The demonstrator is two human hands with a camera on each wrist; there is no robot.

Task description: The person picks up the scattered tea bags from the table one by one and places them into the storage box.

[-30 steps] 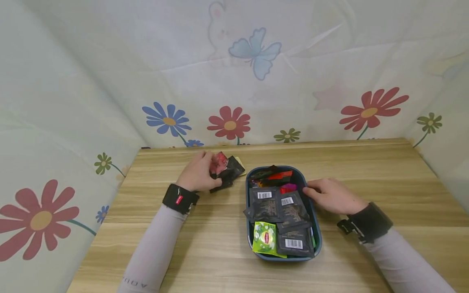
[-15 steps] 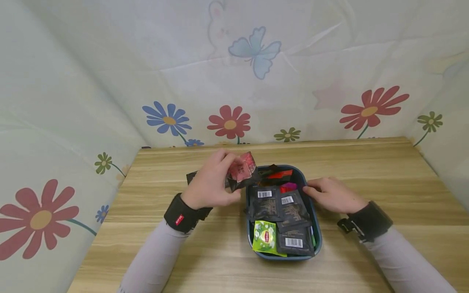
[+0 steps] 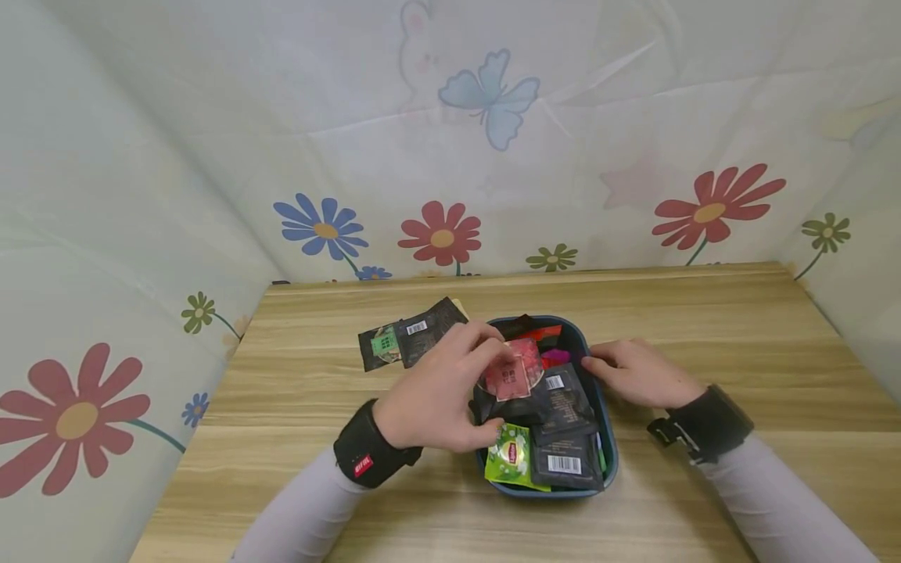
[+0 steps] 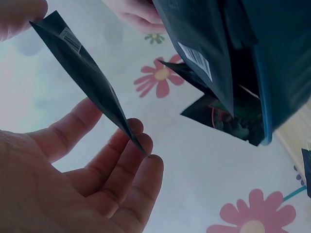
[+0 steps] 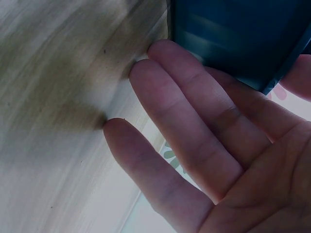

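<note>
My left hand (image 3: 443, 395) pinches a black tea sachet with a red label (image 3: 519, 377) over the left side of a dark blue bin (image 3: 612, 461). In the left wrist view the sachet (image 4: 90, 75) is seen edge-on, its barcode side showing, between thumb and fingers. My right hand (image 3: 644, 375) holds the bin's right wall, thumb at the rim and fingers outside; the right wrist view shows those fingers (image 5: 170, 102) low beside the wall (image 5: 228, 43). Inside the bin lie several black barcoded sachets (image 3: 566, 461) and a green Lipton sachet (image 3: 510, 456).
Left of the bin, a black sachet with a green label (image 3: 383, 346) and a barcoded black sachet (image 3: 429, 324) lie on the wooden table (image 3: 415, 516), with a pale yellow edge behind them. A floral curtain (image 3: 598, 156) stands behind the table.
My left hand has picked up the red-labelled sachet from the pile on the table and carried it right, over the bin. The right hand stays on the bin.
</note>
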